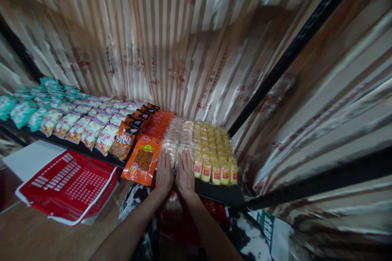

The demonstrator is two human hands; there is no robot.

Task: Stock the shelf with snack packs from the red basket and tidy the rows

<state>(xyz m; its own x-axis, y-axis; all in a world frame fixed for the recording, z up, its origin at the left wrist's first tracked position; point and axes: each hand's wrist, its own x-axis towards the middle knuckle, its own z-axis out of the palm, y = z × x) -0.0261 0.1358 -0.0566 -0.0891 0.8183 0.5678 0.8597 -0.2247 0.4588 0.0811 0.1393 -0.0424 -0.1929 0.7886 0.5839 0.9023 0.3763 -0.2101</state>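
Observation:
My left hand (164,173) lies with its fingers stretched out against the front of a row of clear-wrapped packs (174,130). Beside it, my right hand (185,173) presses flat, fingers extended, on the neighbouring row of clear-wrapped packs (187,133). Neither hand grips anything, and the palms cover the fronts of both rows. Just left of my left hand lie orange snack bags (143,158) in an overlapping row. To the right of my right hand stand rows of small yellow packs (211,151) with red and white labels.
Black-and-orange bags (124,142), white bags (87,130) and green bags (23,112) fill the black shelf (220,191) leftward. A red basket (76,185) sits below left. A slanting black post (281,63) bounds the right, with a striped curtain (171,49) behind.

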